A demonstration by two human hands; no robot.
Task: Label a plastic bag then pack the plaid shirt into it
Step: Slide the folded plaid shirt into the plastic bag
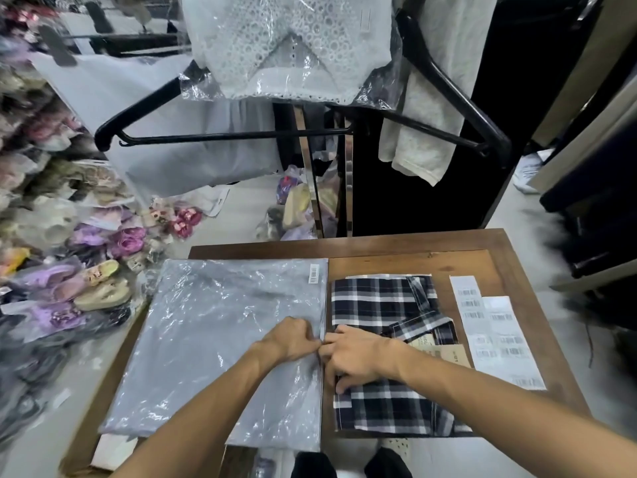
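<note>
Both grips pinched on plastic bag [213,343] right-edge mouth; plaid shirt [386,346] just right, long axis parallel, under right hand [358,357], left hand [293,336] farther.

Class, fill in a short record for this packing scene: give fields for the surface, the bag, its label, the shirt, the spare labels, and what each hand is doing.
surface: wooden table
bag: plastic bag lying flat on the table's left part
label: barcode sticker at the bag's far right corner
shirt: plaid shirt folded, right of the bag, not yet inside
spare labels: barcode label sheets right of the shirt
left hand: left hand pinching the bag's right edge
right hand: right hand at the same edge, resting over the shirt
</note>
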